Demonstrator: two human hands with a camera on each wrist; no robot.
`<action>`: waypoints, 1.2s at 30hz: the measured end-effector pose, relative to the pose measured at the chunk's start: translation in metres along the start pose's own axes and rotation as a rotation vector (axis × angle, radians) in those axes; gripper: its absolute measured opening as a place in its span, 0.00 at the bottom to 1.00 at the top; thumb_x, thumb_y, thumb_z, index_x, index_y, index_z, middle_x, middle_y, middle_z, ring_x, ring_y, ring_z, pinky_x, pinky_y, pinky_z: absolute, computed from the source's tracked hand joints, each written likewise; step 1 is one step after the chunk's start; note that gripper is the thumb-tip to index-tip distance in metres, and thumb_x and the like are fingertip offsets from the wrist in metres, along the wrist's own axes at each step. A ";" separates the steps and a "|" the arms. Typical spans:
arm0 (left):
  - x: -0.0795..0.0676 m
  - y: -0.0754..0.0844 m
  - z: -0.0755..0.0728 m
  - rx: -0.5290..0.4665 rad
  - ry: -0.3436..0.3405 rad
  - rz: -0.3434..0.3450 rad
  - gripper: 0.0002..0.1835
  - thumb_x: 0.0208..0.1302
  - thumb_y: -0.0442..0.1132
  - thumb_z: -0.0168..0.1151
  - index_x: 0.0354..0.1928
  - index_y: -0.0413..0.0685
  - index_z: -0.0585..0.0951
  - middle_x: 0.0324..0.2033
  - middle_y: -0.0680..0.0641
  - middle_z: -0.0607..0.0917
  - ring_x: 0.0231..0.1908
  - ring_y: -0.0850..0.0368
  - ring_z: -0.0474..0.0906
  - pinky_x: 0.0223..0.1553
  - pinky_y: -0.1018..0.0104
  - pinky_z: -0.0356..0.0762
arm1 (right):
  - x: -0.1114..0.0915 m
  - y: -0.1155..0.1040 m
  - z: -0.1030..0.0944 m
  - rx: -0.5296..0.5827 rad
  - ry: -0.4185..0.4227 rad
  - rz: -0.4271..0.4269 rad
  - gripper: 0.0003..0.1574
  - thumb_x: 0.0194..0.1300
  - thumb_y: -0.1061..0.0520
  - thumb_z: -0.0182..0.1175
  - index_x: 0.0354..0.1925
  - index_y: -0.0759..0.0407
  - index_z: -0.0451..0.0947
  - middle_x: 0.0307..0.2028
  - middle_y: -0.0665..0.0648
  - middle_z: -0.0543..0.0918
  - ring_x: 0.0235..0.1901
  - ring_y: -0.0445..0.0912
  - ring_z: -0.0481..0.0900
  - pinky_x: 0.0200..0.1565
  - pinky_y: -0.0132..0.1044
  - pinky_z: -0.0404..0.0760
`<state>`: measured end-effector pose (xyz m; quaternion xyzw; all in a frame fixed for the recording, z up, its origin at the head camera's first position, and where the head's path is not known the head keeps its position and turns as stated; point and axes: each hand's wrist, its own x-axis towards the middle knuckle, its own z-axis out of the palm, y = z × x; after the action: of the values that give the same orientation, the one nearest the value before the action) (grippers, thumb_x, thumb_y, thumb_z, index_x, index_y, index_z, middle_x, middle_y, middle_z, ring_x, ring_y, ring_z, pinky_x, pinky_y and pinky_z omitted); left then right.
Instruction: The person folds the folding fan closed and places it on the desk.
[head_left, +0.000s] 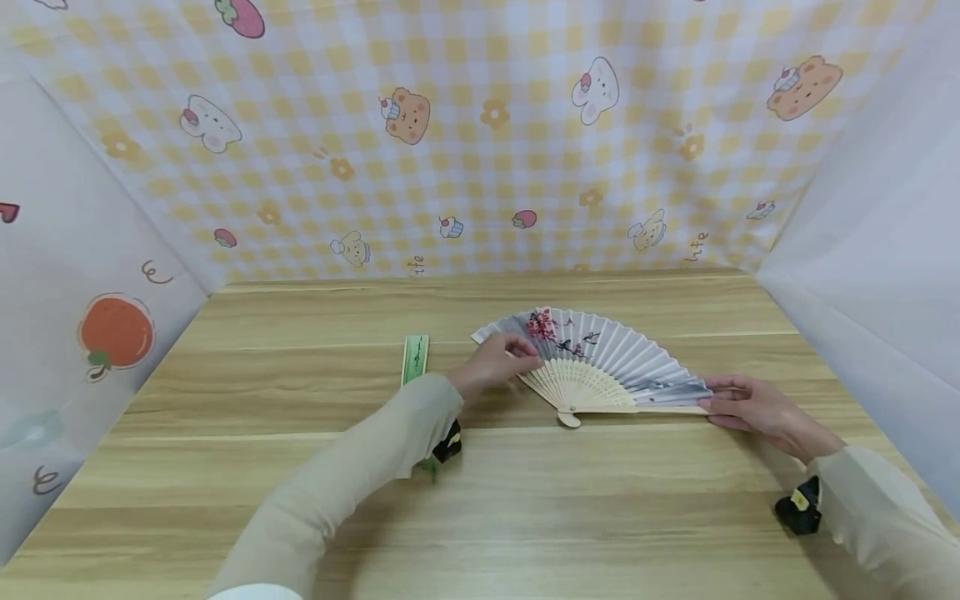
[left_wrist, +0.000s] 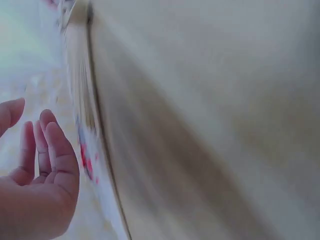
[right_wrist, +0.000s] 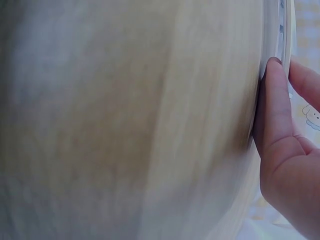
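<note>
A spread folding fan (head_left: 600, 343), grey-white with red blossoms and pale slatted ribs, lies on the wooden table in the head view. Its pivot end points toward the person. At the fan's right end, my right hand (head_left: 761, 410) pinches the outer stick between thumb and fingers; the right wrist view shows the fingertips (right_wrist: 275, 75) at that thin edge. My left hand (head_left: 501, 360) hovers over the fan's left part, fingers loosely bent. In the left wrist view its thumb stands apart from the fingers (left_wrist: 60, 145), with nothing held between them.
A green bookmark-like strip (head_left: 415, 357) lies left of the fan, partly hidden beneath the left sleeve, with a green tassel (head_left: 428, 467) showing below. The wooden table (head_left: 600, 517) is backed by a yellow checked cloth (head_left: 480, 167), with white cloth at both sides.
</note>
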<state>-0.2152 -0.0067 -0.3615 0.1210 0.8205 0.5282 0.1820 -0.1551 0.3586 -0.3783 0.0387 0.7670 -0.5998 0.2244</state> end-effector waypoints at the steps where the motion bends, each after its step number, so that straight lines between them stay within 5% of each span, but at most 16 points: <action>1: 0.003 0.001 -0.004 0.020 0.013 0.014 0.09 0.56 0.38 0.62 0.36 0.40 0.77 0.32 0.47 0.77 0.31 0.57 0.74 0.32 0.66 0.78 | 0.000 0.000 0.000 0.002 -0.001 0.001 0.40 0.60 0.64 0.57 0.59 0.82 0.45 0.35 0.51 0.75 0.35 0.37 0.78 0.42 0.33 0.79; 8: 0.017 0.000 -0.029 0.032 0.095 0.033 0.12 0.56 0.37 0.62 0.40 0.39 0.76 0.35 0.46 0.78 0.35 0.55 0.74 0.37 0.64 0.77 | 0.000 0.002 -0.002 -0.022 0.008 0.006 0.45 0.58 0.63 0.60 0.60 0.82 0.44 0.34 0.50 0.76 0.34 0.37 0.77 0.41 0.33 0.79; 18: 0.029 -0.016 -0.044 0.048 0.182 -0.049 0.16 0.56 0.35 0.62 0.46 0.37 0.76 0.40 0.44 0.78 0.43 0.52 0.73 0.44 0.66 0.74 | 0.001 0.002 -0.003 -0.036 0.019 0.007 0.44 0.58 0.63 0.59 0.61 0.81 0.45 0.35 0.49 0.76 0.34 0.36 0.77 0.42 0.34 0.79; 36: 0.034 -0.026 -0.052 0.091 0.143 -0.142 0.18 0.52 0.32 0.63 0.47 0.39 0.77 0.48 0.42 0.76 0.49 0.49 0.70 0.45 0.63 0.73 | 0.001 0.003 -0.002 -0.041 0.019 0.008 0.43 0.59 0.63 0.59 0.61 0.81 0.45 0.35 0.49 0.76 0.35 0.37 0.77 0.42 0.34 0.79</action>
<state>-0.2681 -0.0467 -0.3710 0.0325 0.8610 0.4836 0.1542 -0.1559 0.3609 -0.3807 0.0431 0.7811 -0.5826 0.2203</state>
